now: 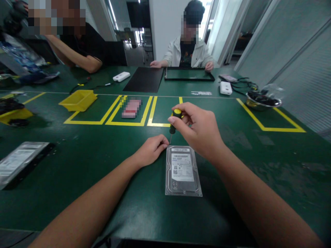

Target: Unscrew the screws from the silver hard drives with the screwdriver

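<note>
A silver hard drive with a white label lies flat on the green table in front of me. In my right hand is a small black-and-yellow screwdriver, held nearly upright by its handle. Its thin shaft points down at the drive's far left corner. My left hand rests on the table just left of that corner, thumb and fingertips pinched together beside the screwdriver's tip. Whatever lies between those fingertips is too small or hidden to make out.
Another hard drive lies at the left. Beyond are a yellow bin, a blurred pink item and yellow tape outlines. A metal bowl holds dark parts at the right. Across the table, a person holds a black frame beside a black sheet.
</note>
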Motion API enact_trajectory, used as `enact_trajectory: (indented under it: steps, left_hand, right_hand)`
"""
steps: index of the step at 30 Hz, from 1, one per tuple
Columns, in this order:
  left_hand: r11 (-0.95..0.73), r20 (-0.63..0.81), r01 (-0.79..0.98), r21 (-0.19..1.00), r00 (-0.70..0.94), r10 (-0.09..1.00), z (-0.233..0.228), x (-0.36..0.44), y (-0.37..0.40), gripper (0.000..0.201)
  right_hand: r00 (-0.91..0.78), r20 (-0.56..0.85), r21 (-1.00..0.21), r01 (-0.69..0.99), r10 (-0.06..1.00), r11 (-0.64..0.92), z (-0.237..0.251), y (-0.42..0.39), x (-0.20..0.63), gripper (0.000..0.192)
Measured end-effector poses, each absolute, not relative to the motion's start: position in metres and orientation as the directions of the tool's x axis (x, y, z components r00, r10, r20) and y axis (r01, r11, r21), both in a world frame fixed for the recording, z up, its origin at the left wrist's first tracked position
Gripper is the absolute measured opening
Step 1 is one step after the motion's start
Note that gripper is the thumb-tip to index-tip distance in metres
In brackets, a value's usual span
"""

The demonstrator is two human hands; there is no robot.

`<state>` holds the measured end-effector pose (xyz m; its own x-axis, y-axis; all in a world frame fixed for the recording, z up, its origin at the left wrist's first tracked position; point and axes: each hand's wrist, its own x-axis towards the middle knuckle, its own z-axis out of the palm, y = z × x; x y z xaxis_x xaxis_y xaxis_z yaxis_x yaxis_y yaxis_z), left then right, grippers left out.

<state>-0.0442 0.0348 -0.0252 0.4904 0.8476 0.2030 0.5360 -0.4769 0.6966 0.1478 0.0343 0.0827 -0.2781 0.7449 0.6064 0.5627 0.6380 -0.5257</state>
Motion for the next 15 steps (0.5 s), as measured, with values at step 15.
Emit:
enact_trajectory:
  steps: [15]
  left_hand:
    - [-0.465,0.201,0.539,0.702,0.477,0.856,-0.029,-0.044,0.037,0.008]
  right_hand:
    - [-0.307,0.578,-0.552,0.536,0.756,0.639,0.068,0.043,0.144,0.022]
